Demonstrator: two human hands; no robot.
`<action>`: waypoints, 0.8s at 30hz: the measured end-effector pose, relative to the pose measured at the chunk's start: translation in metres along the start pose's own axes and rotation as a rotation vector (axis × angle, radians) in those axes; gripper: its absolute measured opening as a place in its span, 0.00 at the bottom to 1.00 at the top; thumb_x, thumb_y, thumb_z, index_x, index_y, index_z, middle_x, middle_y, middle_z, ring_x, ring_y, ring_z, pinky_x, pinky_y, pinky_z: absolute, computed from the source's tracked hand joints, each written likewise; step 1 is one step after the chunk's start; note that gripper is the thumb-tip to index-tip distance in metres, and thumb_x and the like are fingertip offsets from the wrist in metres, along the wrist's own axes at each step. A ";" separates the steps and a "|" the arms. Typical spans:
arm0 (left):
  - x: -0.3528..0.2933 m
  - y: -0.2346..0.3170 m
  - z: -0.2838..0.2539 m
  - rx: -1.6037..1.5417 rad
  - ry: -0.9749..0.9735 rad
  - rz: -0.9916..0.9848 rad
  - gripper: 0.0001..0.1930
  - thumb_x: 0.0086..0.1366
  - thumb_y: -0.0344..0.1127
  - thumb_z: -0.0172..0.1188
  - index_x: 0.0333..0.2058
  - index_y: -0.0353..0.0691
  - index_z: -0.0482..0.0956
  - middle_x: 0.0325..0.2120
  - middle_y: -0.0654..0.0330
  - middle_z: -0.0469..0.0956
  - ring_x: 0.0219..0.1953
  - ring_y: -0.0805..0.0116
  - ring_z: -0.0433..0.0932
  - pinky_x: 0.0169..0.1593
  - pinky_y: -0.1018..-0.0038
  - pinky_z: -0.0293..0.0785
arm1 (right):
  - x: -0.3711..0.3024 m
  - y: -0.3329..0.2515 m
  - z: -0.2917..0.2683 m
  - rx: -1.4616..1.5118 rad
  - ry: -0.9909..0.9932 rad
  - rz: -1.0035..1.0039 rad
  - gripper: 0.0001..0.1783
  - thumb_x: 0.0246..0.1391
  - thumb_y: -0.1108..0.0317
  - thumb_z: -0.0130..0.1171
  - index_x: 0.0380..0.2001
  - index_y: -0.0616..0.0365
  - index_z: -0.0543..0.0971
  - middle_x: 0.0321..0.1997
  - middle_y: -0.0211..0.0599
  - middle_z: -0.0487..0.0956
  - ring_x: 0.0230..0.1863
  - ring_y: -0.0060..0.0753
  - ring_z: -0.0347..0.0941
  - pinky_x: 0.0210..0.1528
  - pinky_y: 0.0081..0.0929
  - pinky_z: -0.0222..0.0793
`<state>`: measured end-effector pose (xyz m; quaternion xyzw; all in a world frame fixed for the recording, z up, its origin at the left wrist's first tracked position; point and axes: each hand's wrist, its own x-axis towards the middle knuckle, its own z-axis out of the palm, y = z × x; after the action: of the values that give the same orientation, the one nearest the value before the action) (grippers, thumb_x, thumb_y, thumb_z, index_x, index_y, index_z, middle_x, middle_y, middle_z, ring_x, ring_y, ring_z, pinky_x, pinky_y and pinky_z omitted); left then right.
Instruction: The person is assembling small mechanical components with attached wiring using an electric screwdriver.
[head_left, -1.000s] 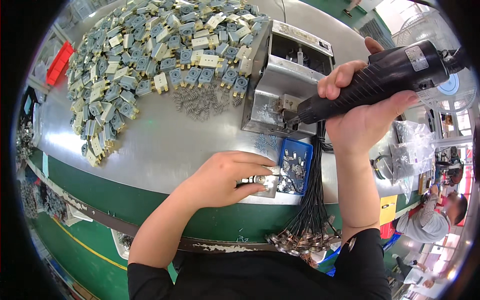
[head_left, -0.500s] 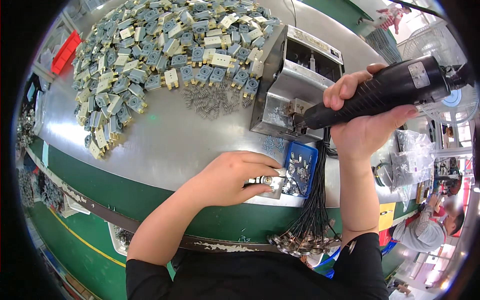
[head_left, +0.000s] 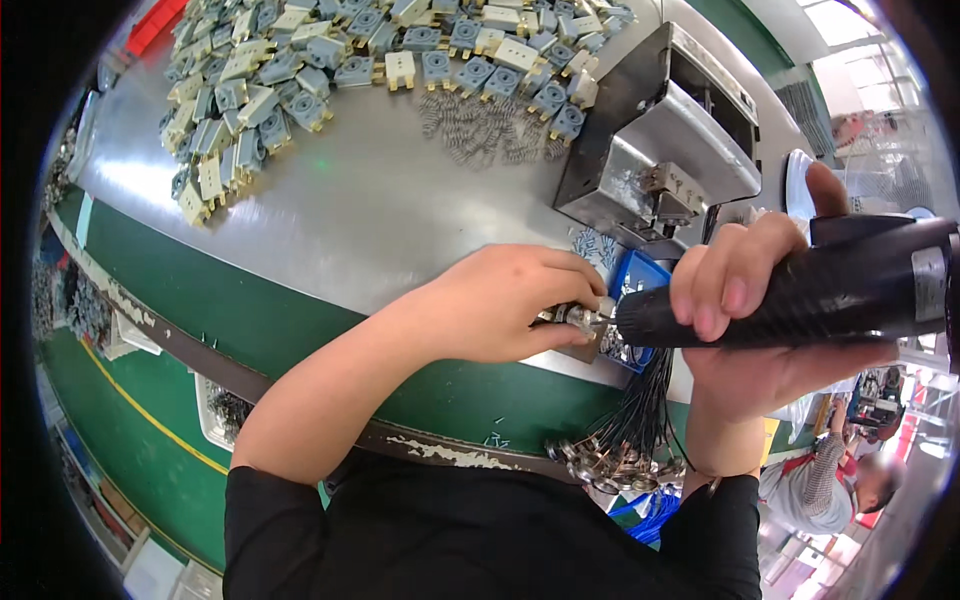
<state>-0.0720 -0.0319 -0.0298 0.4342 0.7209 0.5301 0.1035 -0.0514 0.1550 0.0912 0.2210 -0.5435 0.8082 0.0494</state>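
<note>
My right hand is wrapped round a thick black electric screwdriver, held nearly level. The driver's narrow tip points left and meets a small metal part, or comes very close to it. Fingers and thumb of my left hand pinch that part just above the table's front edge. Its exact shape is mostly hidden by my fingers. Right beside it is a blue tray of small metal pieces, partly covered by the driver.
A metal screw feeder stands behind the tray, with loose screws at its foot. Grey and cream switch-like housings are heaped at the back, near loose springs. Black cables with round metal ends hang over the front edge. Someone sits at far right.
The screwdriver has come from the screw feeder toward me, down to the part in my left hand. My left hand keeps its pinch. The whole view has shifted.
</note>
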 end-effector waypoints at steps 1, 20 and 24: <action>-0.002 0.000 -0.001 -0.003 0.006 -0.008 0.15 0.62 0.41 0.70 0.44 0.39 0.85 0.49 0.59 0.84 0.49 0.54 0.83 0.53 0.61 0.80 | -0.002 0.005 0.002 -0.028 -0.004 -0.001 0.65 0.54 0.15 0.50 0.76 0.59 0.55 0.27 0.30 0.71 0.21 0.27 0.68 0.25 0.32 0.68; -0.003 0.001 -0.001 0.044 -0.023 -0.024 0.16 0.62 0.41 0.71 0.42 0.37 0.83 0.45 0.56 0.83 0.46 0.50 0.83 0.51 0.58 0.79 | -0.013 0.030 0.003 -0.092 -0.076 0.000 0.61 0.49 0.10 0.46 0.67 0.53 0.62 0.27 0.31 0.71 0.22 0.27 0.68 0.27 0.31 0.69; -0.002 0.001 -0.003 0.034 -0.044 -0.032 0.17 0.61 0.41 0.72 0.44 0.37 0.82 0.43 0.54 0.83 0.46 0.49 0.83 0.50 0.58 0.79 | -0.017 0.029 0.004 -0.122 -0.095 0.005 0.57 0.50 0.12 0.48 0.62 0.53 0.64 0.28 0.31 0.72 0.22 0.27 0.69 0.27 0.30 0.69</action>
<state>-0.0721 -0.0351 -0.0280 0.4359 0.7342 0.5064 0.1203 -0.0445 0.1419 0.0607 0.2543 -0.5940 0.7624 0.0350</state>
